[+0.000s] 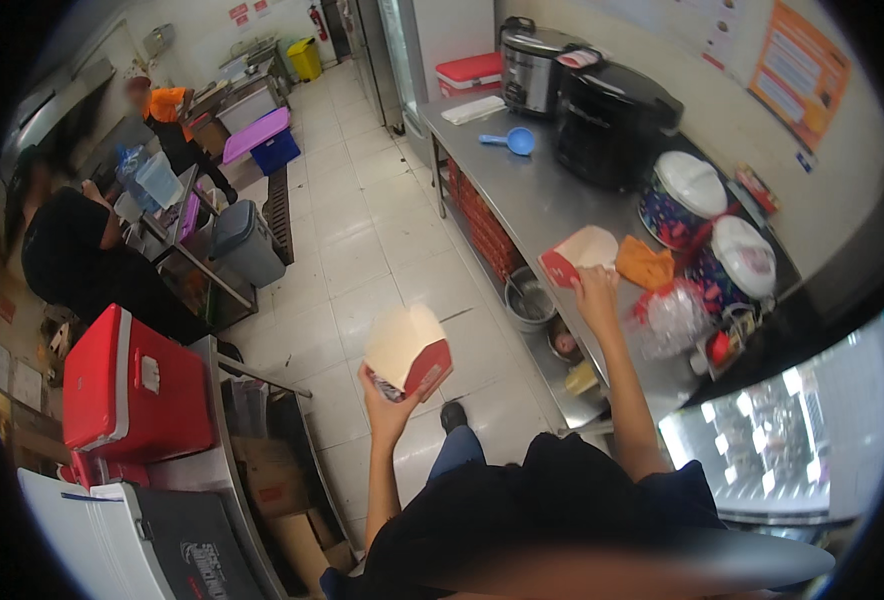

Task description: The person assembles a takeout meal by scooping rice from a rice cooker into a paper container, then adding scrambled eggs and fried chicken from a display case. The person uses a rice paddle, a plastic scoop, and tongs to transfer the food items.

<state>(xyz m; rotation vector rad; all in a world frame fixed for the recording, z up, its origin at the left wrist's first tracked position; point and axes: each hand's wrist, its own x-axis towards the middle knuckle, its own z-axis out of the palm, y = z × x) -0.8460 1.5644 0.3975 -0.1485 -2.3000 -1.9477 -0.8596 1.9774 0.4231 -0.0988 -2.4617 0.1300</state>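
- Two red-and-cream paper food boxes are up: the left hand point(387, 400) grips one takeaway box point(409, 352) from below, held over the floor beside the steel desk point(532, 200).
- Right hand point(595, 290) pinches the second box point(574, 258) just above the desk; a firm hold on its folded edges would likely keep it square.
- Orange cloth point(645, 264) lies beside it.
- Orange poster point(800, 70) hangs on the wall; red cooler point(127, 385) sits lower left.
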